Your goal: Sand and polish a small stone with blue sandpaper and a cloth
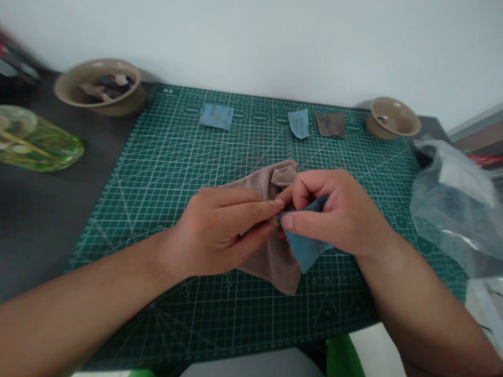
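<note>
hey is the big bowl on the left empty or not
Not empty: dark and light pieces show inside the bowl.

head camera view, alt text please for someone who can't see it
A right hand holding a blue piece and a left hand at a brown cloth are close together over a green mat. Farther back, two small blue pieces and a brown piece lie between two tan bowls, with a plastic bag to the right.

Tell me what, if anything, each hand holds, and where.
The right hand pinches a blue piece by its upper left edge. The left hand seems to pinch the brown cloth; the exact spot is hidden.
</note>
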Demonstrator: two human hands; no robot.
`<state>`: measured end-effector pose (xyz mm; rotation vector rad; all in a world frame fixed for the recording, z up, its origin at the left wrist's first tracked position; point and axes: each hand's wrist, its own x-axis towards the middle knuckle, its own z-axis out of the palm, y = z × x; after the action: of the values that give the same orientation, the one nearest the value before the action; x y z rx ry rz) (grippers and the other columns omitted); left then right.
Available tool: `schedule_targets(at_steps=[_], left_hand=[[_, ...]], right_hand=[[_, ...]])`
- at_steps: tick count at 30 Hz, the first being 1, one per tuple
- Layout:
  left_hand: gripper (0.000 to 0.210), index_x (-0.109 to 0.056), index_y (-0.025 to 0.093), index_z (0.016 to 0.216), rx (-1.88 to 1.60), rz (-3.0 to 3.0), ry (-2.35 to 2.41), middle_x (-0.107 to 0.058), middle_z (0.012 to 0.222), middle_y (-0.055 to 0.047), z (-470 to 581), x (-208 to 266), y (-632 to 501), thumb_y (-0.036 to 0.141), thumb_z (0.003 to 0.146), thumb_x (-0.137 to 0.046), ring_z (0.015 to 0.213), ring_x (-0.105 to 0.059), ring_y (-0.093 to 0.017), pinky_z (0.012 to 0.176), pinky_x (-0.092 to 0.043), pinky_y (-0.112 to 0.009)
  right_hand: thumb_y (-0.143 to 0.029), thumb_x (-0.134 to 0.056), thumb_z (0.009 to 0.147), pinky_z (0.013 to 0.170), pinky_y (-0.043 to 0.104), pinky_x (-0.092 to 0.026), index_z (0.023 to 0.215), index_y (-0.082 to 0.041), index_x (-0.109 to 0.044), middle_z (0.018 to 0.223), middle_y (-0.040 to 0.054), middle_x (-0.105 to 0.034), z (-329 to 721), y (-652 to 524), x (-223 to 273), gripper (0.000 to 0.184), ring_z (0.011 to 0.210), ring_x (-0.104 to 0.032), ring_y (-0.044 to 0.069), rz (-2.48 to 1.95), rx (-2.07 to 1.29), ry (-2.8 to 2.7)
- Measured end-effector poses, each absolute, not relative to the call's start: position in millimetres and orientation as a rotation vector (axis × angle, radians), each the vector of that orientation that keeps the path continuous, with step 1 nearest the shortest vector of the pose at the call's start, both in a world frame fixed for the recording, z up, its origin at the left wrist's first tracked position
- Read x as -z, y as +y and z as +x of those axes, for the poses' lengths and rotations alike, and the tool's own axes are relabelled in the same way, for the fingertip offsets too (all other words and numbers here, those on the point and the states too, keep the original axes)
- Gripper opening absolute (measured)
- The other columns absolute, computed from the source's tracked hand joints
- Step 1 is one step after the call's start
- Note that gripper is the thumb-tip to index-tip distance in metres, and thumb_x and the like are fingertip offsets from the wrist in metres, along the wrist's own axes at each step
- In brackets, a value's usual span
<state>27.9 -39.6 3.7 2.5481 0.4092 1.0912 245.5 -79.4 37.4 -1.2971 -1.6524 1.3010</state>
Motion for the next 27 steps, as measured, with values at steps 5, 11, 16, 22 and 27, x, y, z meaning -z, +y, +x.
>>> schedule_targets(at_steps=[5, 11, 16, 22, 27], left_hand=[[0.013, -0.073, 0.016, 0.108, -1.079, 2.554, 0.441, -0.078, 0.081, -0.005, 29.1, -1.4, -39.5, 0.016, 0.096, -0.067, 0.063, -0.072, -0.013, 0.052, -0.054, -0.022], [0.014, -0.073, 0.017, 0.110, -1.062, 2.525, 0.419, -0.078, 0.083, -0.006, 30.1, -0.9, -40.4, 0.017, 0.096, -0.068, 0.067, -0.074, -0.015, 0.055, -0.056, -0.023], [0.014, -0.073, 0.017, 0.109, -1.068, 2.548, 0.399, -0.077, 0.079, -0.005, 30.3, 0.9, -41.3, 0.017, 0.097, -0.067, 0.064, -0.073, -0.016, 0.053, -0.054, -0.025], [0.017, -0.074, 0.016, 0.112, -1.064, 2.578, 0.389, -0.077, 0.078, -0.005, 27.6, -0.2, -41.8, 0.016, 0.097, -0.067, 0.062, -0.072, -0.015, 0.051, -0.053, -0.025], [0.016, -0.076, 0.013, 0.108, -1.090, 2.465, 0.416, -0.078, 0.080, -0.005, 26.6, -2.3, -41.2, 0.014, 0.093, -0.074, 0.065, -0.074, -0.013, 0.055, -0.055, -0.021]], right_hand=[[-0.019, -0.075, 0.077, 0.058, 0.028, -0.039, 0.062, -0.021, -0.052, 0.066, -0.0008, -0.066, 240.6, -79.9, -36.6, 0.027, 0.065, -0.060, 0.015, -1.372, -1.115, -1.741], [-0.016, -0.071, 0.077, 0.055, 0.029, -0.034, 0.061, -0.021, -0.050, 0.062, -0.0008, -0.066, 238.7, -82.6, -38.0, 0.027, 0.062, -0.059, 0.015, -1.394, -1.059, -1.787], [-0.011, -0.064, 0.074, 0.055, 0.028, -0.034, 0.059, -0.021, -0.048, 0.060, -0.0012, -0.065, 237.2, -85.1, -36.3, 0.024, 0.061, -0.059, 0.014, -1.387, -0.986, -1.838], [-0.009, -0.058, 0.072, 0.054, 0.028, -0.034, 0.057, -0.021, -0.047, 0.057, -0.0018, -0.063, 235.6, -87.2, -34.5, 0.022, 0.060, -0.062, 0.015, -1.373, -0.982, -1.819], [-0.007, -0.061, 0.070, 0.052, 0.026, -0.035, 0.058, -0.022, -0.045, 0.056, -0.0032, -0.059, 237.7, -86.5, -36.5, 0.025, 0.060, -0.064, 0.015, -1.329, -1.056, -1.708]])
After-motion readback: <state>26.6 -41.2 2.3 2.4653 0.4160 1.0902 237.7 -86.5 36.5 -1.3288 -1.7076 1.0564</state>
